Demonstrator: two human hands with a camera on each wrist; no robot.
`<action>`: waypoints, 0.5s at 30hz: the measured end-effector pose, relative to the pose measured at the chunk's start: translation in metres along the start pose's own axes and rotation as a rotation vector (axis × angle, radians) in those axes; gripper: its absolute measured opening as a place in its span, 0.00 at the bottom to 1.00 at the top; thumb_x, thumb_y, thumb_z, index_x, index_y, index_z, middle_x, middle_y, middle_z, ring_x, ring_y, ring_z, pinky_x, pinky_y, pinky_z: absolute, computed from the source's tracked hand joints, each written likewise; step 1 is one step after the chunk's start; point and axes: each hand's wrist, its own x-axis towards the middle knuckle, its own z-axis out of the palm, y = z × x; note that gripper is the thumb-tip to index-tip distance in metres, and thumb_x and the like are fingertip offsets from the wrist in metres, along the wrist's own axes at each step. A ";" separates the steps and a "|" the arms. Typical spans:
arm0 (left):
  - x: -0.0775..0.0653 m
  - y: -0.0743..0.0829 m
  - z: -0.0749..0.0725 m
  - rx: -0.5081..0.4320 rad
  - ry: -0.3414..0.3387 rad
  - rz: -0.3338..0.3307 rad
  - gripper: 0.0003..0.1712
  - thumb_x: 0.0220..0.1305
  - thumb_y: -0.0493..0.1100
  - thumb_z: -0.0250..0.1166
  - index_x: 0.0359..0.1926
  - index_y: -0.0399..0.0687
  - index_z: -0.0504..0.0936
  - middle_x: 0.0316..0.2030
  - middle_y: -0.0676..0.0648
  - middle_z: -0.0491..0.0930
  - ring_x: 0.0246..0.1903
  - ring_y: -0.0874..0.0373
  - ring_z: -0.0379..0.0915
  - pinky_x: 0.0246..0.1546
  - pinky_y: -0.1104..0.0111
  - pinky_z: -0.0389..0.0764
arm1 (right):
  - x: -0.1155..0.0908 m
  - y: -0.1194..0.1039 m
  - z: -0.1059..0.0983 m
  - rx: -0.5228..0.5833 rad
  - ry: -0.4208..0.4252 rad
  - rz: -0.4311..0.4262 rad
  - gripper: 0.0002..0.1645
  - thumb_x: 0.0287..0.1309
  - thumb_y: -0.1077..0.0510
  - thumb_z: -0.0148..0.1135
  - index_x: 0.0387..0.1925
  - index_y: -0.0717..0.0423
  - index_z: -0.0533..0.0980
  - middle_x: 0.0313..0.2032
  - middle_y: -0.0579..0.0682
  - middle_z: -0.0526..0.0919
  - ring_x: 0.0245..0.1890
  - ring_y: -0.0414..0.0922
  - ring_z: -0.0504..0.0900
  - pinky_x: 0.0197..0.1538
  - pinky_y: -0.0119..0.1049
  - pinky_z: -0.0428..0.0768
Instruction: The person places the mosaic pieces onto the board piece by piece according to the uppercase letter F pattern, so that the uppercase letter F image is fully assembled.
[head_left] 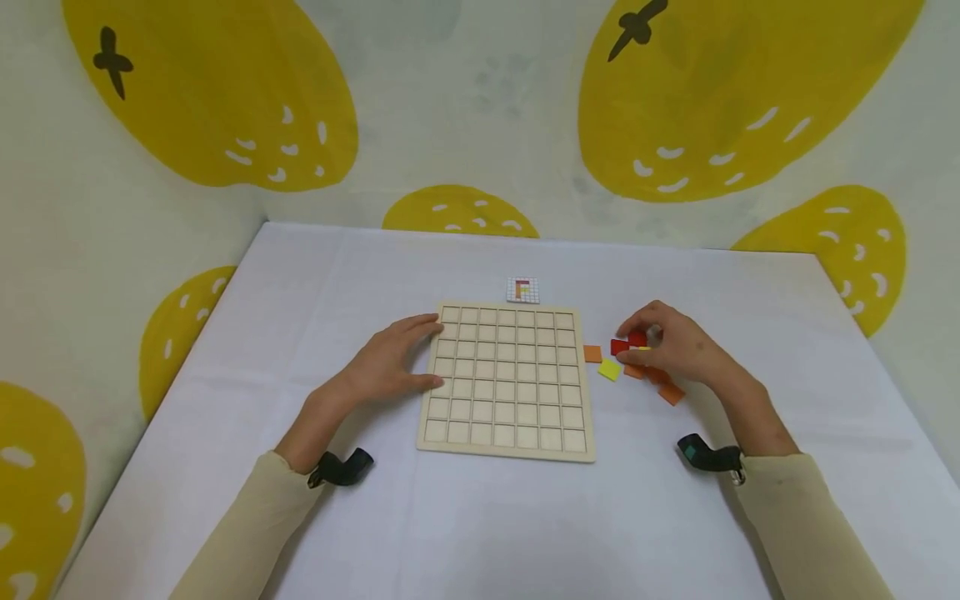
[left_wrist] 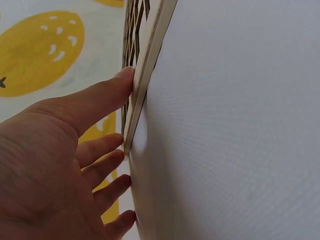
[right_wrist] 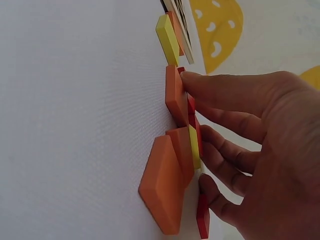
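Observation:
A pale wooden grid board [head_left: 506, 454] lies flat on the table. My left hand [head_left: 384, 362] rests at its left edge, thumb and fingers spread; in the left wrist view, the thumb [left_wrist: 102, 100] touches the frame. My right hand [head_left: 678, 343] is bent over a loose cluster of square tiles. A red tile [head_left: 618, 347] lies between its thumb and index fingertips; whether they grip it I cannot tell. Orange tiles [right_wrist: 162, 185], a yellow tile [head_left: 609, 369] and another red tile [right_wrist: 202, 216] lie around the fingers. Part of the cluster is hidden beneath the hand.
Above the board lies a small card [head_left: 522, 290] with a coloured block pattern on a grid. One orange tile [head_left: 592, 354] lies against the board's right edge. A white cloth [head_left: 495, 533] covers the table; patterned walls stand behind and at the left.

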 end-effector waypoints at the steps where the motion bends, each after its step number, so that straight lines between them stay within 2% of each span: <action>1: 0.000 0.000 0.000 0.001 -0.002 -0.004 0.49 0.62 0.54 0.76 0.78 0.44 0.65 0.80 0.43 0.60 0.80 0.41 0.55 0.79 0.44 0.60 | 0.000 -0.001 0.000 0.001 -0.001 0.002 0.21 0.59 0.51 0.76 0.52 0.52 0.83 0.55 0.55 0.78 0.55 0.55 0.73 0.50 0.40 0.79; 6: -0.001 -0.001 0.000 -0.014 0.003 -0.001 0.48 0.62 0.53 0.76 0.78 0.44 0.65 0.81 0.43 0.60 0.80 0.41 0.54 0.79 0.44 0.60 | 0.000 -0.002 0.001 0.004 0.007 -0.005 0.18 0.59 0.53 0.76 0.50 0.53 0.85 0.55 0.56 0.77 0.54 0.54 0.73 0.48 0.38 0.80; 15: -0.003 0.000 -0.001 -0.031 0.009 0.013 0.49 0.62 0.53 0.76 0.77 0.43 0.66 0.81 0.43 0.60 0.81 0.41 0.54 0.80 0.44 0.59 | 0.000 -0.002 0.005 -0.020 0.050 -0.041 0.15 0.61 0.53 0.75 0.48 0.54 0.86 0.51 0.53 0.80 0.51 0.53 0.74 0.51 0.43 0.78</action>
